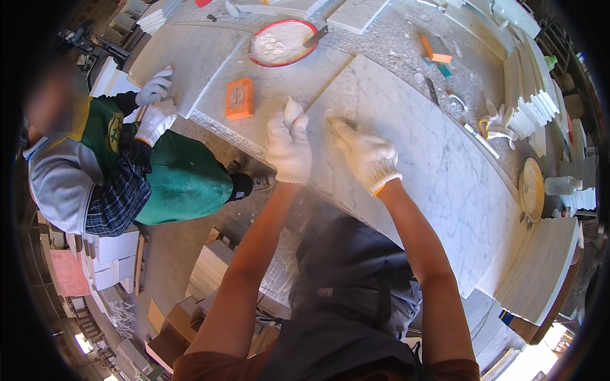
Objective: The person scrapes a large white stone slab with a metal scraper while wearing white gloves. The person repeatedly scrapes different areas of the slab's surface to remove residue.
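Both my hands wear white knitted gloves over a grey-white veined marble slab (438,165). My left hand (289,145) is by the seam with the neighbouring slab (219,95), fingers pointing away from me and partly bent; nothing shows in it. My right hand (365,155) rests low on the larger slab, index finger stretched along the surface near the seam, its other fingers partly hidden. An orange block-shaped pack (239,99) lies left of my left hand. Beyond it sits a red-rimmed bowl (283,65) of white paste (278,43), with a putty knife (316,37) standing in it.
At the left, a co-worker in a green apron (184,174) has gloved hands (155,105) at the slab's edge. An orange box (436,49), a dark blade (432,92) and spare gloves (497,124) lie at the far right. Stacked tiles (534,86) and a yellowish bowl (532,189) stand along the right.
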Action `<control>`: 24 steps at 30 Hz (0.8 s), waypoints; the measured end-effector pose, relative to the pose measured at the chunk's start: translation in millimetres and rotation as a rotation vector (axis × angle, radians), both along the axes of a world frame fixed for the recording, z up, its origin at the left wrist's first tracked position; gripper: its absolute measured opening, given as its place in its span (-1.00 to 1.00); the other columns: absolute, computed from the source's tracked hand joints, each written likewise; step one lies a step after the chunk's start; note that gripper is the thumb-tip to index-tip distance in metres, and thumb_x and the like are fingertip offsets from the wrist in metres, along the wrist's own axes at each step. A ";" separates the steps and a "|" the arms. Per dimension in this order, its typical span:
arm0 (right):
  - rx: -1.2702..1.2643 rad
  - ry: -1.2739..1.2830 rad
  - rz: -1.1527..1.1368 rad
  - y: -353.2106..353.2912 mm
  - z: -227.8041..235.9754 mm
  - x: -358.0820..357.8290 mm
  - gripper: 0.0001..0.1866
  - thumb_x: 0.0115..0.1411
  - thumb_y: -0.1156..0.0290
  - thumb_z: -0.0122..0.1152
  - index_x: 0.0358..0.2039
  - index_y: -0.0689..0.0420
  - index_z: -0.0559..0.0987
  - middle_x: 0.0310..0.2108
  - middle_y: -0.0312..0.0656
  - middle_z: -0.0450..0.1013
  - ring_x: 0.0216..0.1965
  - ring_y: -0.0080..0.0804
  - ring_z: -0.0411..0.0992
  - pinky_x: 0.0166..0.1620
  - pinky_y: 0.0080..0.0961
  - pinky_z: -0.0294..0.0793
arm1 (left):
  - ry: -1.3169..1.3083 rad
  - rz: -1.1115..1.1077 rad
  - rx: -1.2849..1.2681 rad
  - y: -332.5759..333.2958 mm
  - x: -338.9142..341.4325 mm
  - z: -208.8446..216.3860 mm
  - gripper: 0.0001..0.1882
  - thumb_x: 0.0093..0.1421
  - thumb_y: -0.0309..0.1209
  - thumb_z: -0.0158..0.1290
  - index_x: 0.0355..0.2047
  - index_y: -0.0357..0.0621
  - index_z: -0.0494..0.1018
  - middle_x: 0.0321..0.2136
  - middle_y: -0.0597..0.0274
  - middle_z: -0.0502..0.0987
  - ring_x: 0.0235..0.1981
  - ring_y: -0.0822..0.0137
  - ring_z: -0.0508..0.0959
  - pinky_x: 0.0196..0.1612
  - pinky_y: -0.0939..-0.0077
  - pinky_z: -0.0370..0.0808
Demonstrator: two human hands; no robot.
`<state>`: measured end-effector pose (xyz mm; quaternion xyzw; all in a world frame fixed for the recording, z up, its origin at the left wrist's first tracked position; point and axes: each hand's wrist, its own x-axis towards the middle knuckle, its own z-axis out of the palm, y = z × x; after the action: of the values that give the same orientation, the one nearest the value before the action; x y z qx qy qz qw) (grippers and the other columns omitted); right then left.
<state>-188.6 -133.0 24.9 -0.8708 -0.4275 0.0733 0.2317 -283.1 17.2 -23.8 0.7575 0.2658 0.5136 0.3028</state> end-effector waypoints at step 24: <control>0.434 0.012 -0.185 -55.7 -0.7 -24.9 -0.55 0.45 0.21 0.30 0.33 -0.16 0.65 -0.08 -0.06 0.70 -0.14 0.01 0.70 -0.07 -0.15 0.71 | -0.015 -0.106 0.078 13.6 2.4 -5.3 -0.50 0.27 -0.69 0.31 0.21 -0.22 0.50 -0.02 0.12 0.71 -0.03 0.13 0.73 0.01 0.24 0.68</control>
<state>-213.6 -188.8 24.2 -0.8356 -0.3501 -0.0368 0.4218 -280.6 30.7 -29.1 0.7780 0.2029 0.5123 0.3018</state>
